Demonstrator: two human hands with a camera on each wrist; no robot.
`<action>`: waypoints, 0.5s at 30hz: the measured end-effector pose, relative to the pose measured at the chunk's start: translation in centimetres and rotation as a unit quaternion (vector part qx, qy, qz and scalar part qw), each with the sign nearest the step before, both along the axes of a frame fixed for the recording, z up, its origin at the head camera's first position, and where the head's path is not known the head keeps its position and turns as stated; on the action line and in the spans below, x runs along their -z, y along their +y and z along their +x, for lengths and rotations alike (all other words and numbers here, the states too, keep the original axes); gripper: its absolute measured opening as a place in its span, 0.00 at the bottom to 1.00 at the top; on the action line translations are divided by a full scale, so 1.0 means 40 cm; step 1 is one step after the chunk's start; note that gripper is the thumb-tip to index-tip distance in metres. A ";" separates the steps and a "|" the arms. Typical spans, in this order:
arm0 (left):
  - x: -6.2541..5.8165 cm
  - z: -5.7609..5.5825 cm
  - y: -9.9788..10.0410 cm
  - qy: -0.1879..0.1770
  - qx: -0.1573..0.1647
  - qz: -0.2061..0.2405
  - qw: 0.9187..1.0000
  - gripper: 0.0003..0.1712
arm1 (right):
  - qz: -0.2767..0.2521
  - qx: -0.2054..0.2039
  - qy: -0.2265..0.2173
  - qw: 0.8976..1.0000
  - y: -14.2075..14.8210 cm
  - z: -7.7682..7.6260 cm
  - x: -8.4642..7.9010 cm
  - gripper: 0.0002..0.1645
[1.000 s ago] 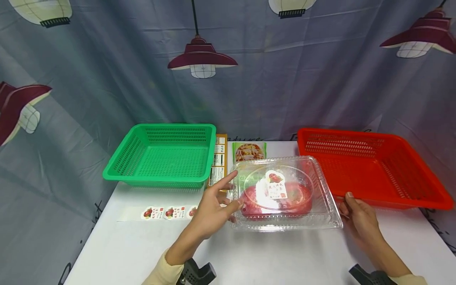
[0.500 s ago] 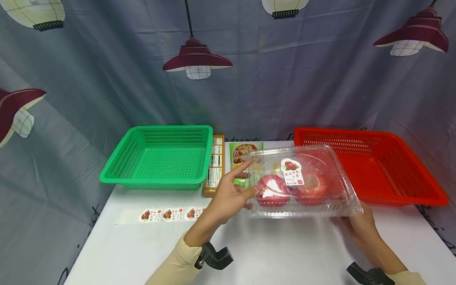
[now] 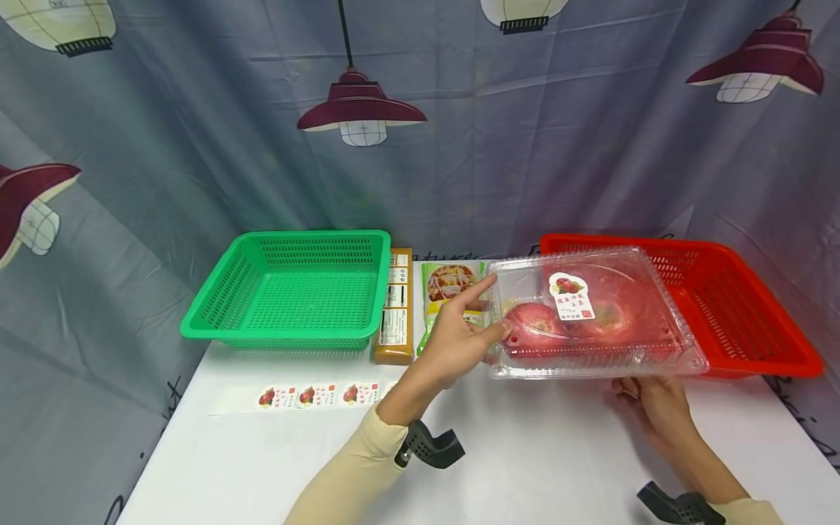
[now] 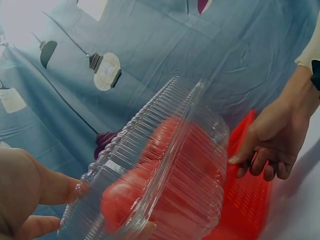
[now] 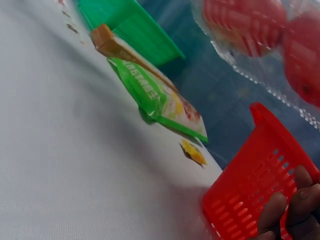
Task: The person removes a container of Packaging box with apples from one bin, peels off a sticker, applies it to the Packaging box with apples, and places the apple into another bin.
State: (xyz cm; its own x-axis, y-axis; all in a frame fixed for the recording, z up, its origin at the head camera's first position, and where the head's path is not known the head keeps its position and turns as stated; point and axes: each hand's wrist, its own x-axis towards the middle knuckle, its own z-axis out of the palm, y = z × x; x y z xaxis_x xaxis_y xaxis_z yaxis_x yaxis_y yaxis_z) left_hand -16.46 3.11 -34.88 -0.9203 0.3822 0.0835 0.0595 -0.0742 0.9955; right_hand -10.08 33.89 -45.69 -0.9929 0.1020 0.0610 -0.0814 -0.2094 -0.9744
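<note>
My left hand (image 3: 459, 339) grips the left end of a clear plastic clamshell box (image 3: 525, 277), thumb on the near side. Red apples (image 4: 122, 200) show through its walls, and a white apple label (image 3: 572, 297) is on the lid. The box is raised and tilted above the front left of a red basket (image 3: 755, 299). My right hand (image 4: 280, 135) is below the box at the basket's near rim, its thumb at the edge and its fingers curled against the outer wall. In the head view, the box hides part of that grip.
A green basket (image 3: 308, 299) stands at the back left. Beside it lie an orange-brown carton (image 3: 394, 313) and a green food packet (image 3: 449, 281). A strip of apple stickers (image 3: 315, 396) lies on the white table (image 3: 512, 459) at the left.
My left hand has carried the box right and away from me, partly over the red basket. My right hand has stayed near the basket's front rim.
</note>
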 end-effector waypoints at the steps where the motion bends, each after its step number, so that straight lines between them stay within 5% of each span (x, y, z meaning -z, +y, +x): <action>1: -0.002 -0.005 0.008 0.001 0.001 -0.002 1.000 0.40 | -0.012 -0.002 -0.002 1.000 0.001 0.003 0.001 0.08; 5: -0.008 -0.019 0.034 -0.003 0.003 -0.005 1.000 0.40 | -0.054 0.000 -0.010 0.999 0.002 0.007 0.005 0.10; 15: -0.001 -0.040 0.073 -0.014 -0.004 -0.014 1.000 0.40 | -0.024 0.010 -0.036 0.999 0.001 0.005 0.003 0.18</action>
State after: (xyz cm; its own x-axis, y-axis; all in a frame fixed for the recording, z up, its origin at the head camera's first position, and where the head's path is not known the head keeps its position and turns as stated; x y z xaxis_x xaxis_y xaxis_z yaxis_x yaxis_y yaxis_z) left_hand -18.06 6.01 -34.82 -0.9254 0.3760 0.0477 0.0329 -0.0458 0.9984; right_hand -9.89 33.92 -45.83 -0.9922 0.1235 -0.0155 -0.0168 -0.2557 -0.9666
